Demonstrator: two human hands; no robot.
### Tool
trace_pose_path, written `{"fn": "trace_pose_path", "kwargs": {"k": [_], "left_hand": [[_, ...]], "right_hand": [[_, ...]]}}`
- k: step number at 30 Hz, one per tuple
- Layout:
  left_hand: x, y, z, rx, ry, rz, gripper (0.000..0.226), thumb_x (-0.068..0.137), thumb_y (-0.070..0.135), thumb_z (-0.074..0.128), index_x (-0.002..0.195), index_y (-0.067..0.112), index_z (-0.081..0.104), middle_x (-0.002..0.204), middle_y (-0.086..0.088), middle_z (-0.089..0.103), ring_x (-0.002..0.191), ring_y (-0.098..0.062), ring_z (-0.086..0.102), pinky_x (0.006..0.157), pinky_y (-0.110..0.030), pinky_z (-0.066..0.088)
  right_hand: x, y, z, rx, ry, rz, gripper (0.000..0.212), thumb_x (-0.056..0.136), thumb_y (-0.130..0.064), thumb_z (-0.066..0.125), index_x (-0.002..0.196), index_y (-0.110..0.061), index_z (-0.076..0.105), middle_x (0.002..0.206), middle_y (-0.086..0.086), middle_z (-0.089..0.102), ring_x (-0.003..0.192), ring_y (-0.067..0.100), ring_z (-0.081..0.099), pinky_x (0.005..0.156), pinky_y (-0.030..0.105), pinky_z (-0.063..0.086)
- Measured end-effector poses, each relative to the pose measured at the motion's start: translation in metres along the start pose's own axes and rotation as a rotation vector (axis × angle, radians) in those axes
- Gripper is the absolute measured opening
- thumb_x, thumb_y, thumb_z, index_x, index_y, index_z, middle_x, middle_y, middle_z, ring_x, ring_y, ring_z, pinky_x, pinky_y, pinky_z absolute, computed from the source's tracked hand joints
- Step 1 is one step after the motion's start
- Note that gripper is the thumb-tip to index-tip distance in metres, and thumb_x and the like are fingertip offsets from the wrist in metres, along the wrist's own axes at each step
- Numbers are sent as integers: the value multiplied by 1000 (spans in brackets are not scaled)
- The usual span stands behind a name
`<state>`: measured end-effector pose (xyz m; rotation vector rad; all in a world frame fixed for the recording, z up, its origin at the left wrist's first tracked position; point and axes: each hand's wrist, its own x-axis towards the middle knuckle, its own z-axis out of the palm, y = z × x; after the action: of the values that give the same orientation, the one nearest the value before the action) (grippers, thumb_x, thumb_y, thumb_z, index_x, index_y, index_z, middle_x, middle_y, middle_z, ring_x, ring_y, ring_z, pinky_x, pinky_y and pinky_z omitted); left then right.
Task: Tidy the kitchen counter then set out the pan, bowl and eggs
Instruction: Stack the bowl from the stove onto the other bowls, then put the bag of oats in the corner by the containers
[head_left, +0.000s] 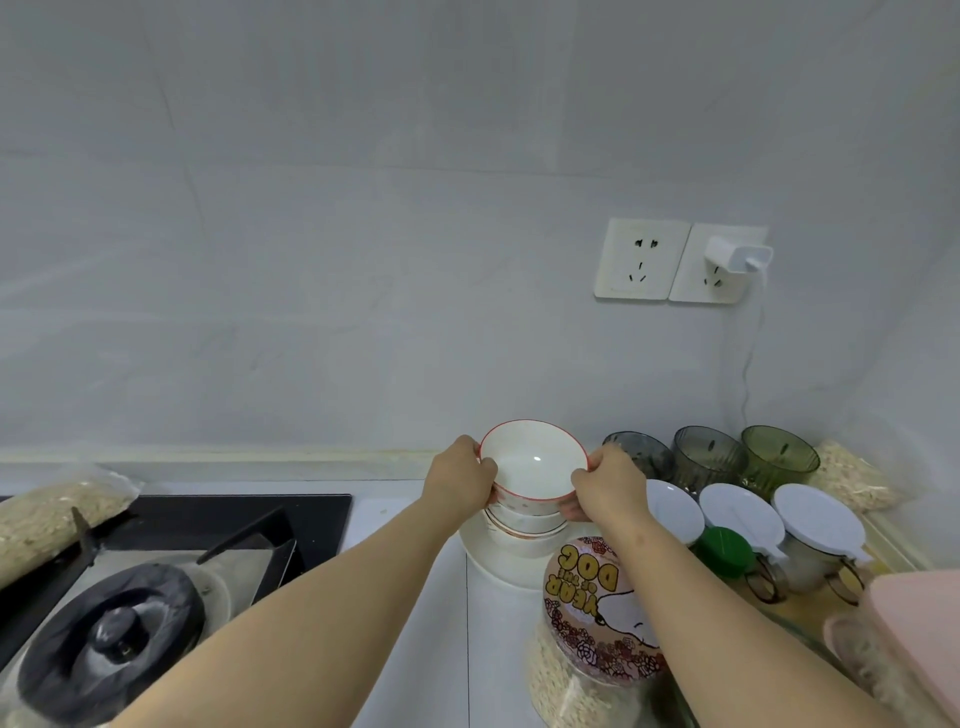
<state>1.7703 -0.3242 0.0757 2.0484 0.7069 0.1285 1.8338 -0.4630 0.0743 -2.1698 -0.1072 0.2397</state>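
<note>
At centre frame, near the wall (363, 312), the red-rimmed bowl (535, 465) tops a stack of bowls (524, 522) on a white plate (488, 566). Left hand (460, 480) and right hand (608, 486) grip its opposite sides, thumbs at the rim. Judged glazed ceramic: round, rigid, glossy, brittle, fairly light, likely slippery. A two-sided hold below the rim suits it.

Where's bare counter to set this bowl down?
Bare counter lies between the stove and the plate under the bowl stack, toward you. Right of the plate is crowded: printed jar, lidded jars, tinted cups.
</note>
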Motion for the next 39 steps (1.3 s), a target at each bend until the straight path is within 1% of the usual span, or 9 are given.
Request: {"fn": "trace_pose_path", "kwargs": {"k": [6,9,11,13,16,20,23,31,39], "left_hand": [[-1,-3,0,-8,6,-4,33,93,19,41,122,5,46,107,-22,66,98,-35,62,91,-40,50],[-7,0,-3,-55,6,-24,40,95,28,42,130,8,40,105,-21,67,83,-31,62,86,-35,50],[-14,4,-11,-117,26,-12,44,95,32,43,133,10,37,97,-16,67,79,-28,63,76,-33,51],[-26,7,-22,-229,47,7,39,95,28,45,130,13,41,77,-7,62,60,-16,54,57,-25,44],[-50,4,-44,-381,69,24,25,94,20,47,118,16,50,69,-4,58,54,-14,47,51,-20,38],[-84,-17,-79,-490,115,17,17,96,13,41,103,16,56,68,-5,57,53,-16,47,54,-22,41],[-104,-43,-103,-477,138,-14,17,97,12,40,101,15,56,66,-6,57,52,-16,48,54,-23,42],[-142,-135,-189,-420,257,-81,19,96,13,44,84,18,57,62,-5,58,49,-15,48,46,-20,39],[-139,-229,-292,-347,422,-182,14,96,18,46,99,18,59,74,-1,61,63,-12,54,59,-22,44]], "right_hand": [[-3,-3,-2,42,-31,34,14,92,-3,48,102,-12,46,99,15,64,64,25,66,58,30,58],[-9,-8,-6,56,-34,56,18,93,-10,49,111,-9,47,99,12,59,79,27,64,70,36,56],[-15,-14,-13,110,18,43,31,92,-13,51,123,-7,46,111,14,56,95,26,55,79,33,48],[-26,-23,-21,190,83,0,37,93,-12,50,128,-6,45,121,12,53,101,22,46,82,29,37],[-52,-40,-25,297,114,-92,32,92,-10,49,124,-9,50,116,5,52,101,17,45,85,28,36],[-101,-60,2,409,36,-162,11,87,-8,53,90,-17,57,90,-1,58,88,19,55,75,26,40],[-139,-62,38,426,-78,-160,19,85,-5,52,74,-20,56,73,-5,55,73,15,53,61,21,37],[-207,-79,144,351,-392,-63,17,90,-9,47,78,-17,56,84,1,59,73,14,54,65,24,41],[-234,-139,252,362,-516,-36,12,93,-13,49,89,-16,59,91,5,61,77,13,57,74,28,47]]}}
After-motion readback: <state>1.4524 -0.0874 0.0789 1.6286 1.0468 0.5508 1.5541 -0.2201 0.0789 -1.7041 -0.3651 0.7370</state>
